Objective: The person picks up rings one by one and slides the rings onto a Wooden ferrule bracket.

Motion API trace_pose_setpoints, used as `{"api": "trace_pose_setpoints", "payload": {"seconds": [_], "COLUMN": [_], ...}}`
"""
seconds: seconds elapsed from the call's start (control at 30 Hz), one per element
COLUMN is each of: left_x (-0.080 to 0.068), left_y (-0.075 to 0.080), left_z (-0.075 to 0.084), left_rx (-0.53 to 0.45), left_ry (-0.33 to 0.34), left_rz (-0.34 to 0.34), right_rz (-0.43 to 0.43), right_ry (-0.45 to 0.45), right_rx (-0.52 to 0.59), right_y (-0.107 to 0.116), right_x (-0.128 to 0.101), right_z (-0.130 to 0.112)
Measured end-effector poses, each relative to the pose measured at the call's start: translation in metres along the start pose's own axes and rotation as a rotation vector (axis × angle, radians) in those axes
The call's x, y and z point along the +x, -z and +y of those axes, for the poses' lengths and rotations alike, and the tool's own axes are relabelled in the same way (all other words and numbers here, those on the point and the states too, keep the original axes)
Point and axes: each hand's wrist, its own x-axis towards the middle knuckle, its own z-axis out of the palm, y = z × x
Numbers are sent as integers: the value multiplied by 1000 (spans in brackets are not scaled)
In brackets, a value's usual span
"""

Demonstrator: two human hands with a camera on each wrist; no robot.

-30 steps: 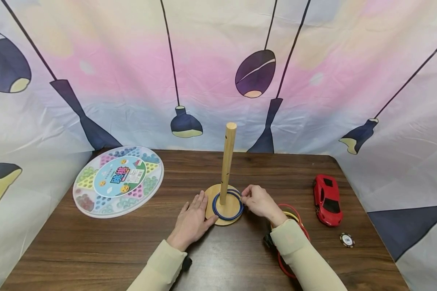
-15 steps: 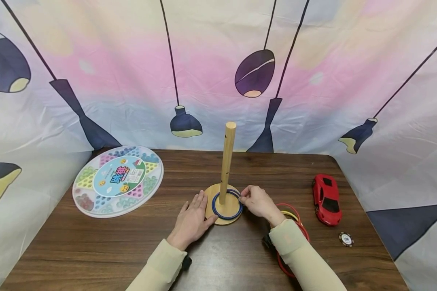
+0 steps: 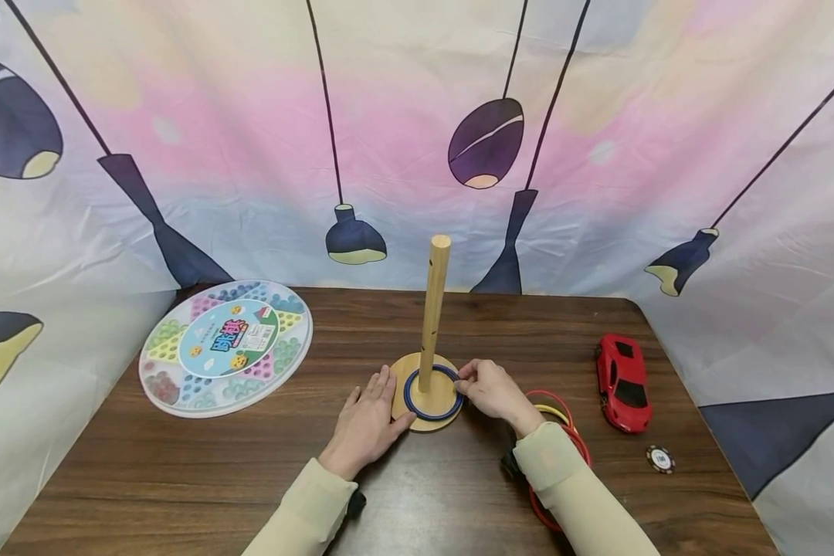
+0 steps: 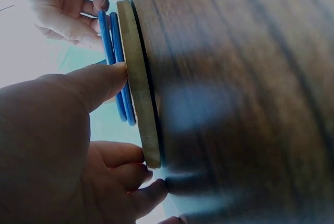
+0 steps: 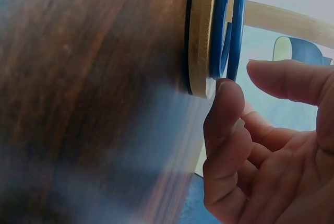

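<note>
A wooden peg stands upright on a round wooden base. Two blue rings encircle it, nearly lined up in the head view. My left hand lies at the base's left side, fingers fairly straight, thumb resting on the near rim beside the rings. At the right side is my right hand. In the right wrist view its bent index finger touches the edge of the upper ring, while the thumb stands just off it. A narrow gap separates that ring from the lower ring.
Beneath the right forearm lie red rings and a yellow ring. A red toy car and a poker chip are farther right. A round Chinese checkers set sits at the back left of the table.
The raised right edge of the upper blue ring has come down, so the two rings look nearly stacked. My right hand has shifted slightly down with it. The left hand has stayed in place.
</note>
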Motion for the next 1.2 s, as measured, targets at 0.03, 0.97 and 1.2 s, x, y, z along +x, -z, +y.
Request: {"api": "trace_pose_setpoints", "payload": {"seconds": [0.03,0.97,1.2], "left_x": [0,-1,-1], "left_y": [0,0,2], "left_z": [0,0,0], "left_rx": [-2,-11,-19], "left_ry": [-1,-5,-12], "left_rz": [2,0,-18], "right_rz": [-2,-14,1], "right_ry": [3,24,27], "right_rx": [0,-12,-17], "right_y": [0,-3,5], "right_x": [0,-3,-13], "right_z": [0,-2,-6]}}
